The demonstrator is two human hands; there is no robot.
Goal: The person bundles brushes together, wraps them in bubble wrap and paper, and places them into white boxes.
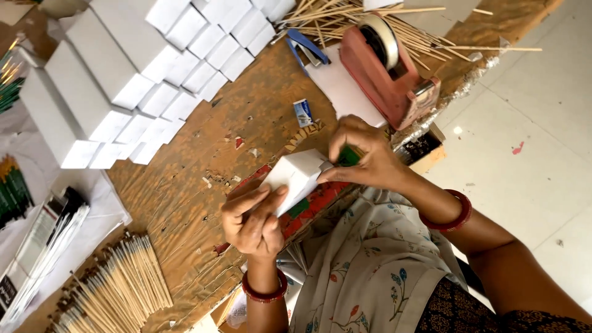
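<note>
Head view: both hands (308, 185) grip small white box (295, 176) between them, above table (246, 117).

A worn wooden worktable (259, 117), its brown top scuffed and patterned, runs diagonally across the scene in soft, even daylight. Rows of plain white boxes (117, 74) crowd its far left corner, while thin wooden sticks (117, 290) lie bundled at the near edge and scattered at the far end. A pink tape dispenser (385, 68) stands by the right edge. Beyond it lies a pale tiled floor (530, 154), faintly stained.
</note>
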